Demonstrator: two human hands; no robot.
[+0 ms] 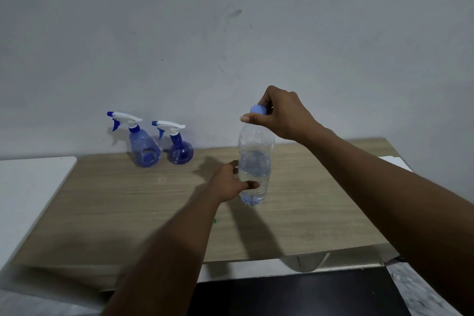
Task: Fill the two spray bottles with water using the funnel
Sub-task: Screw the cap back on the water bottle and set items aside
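Observation:
A clear plastic water bottle (254,161), partly full, stands upright on the wooden board (128,200). My left hand (228,182) grips its lower body from the left. My right hand (282,113) pinches the light blue cap (257,109) at its top from above. Two blue spray bottles with white trigger heads stand at the back left by the wall: a taller cone-shaped one (142,147) and a shorter round one (179,150), both with heads on. No funnel is in view.
A white surface (28,182) adjoins the board on the left, and a white edge (395,161) shows at the right. A dark surface (295,295) lies below the board's front edge. The grey wall (230,33) rises directly behind.

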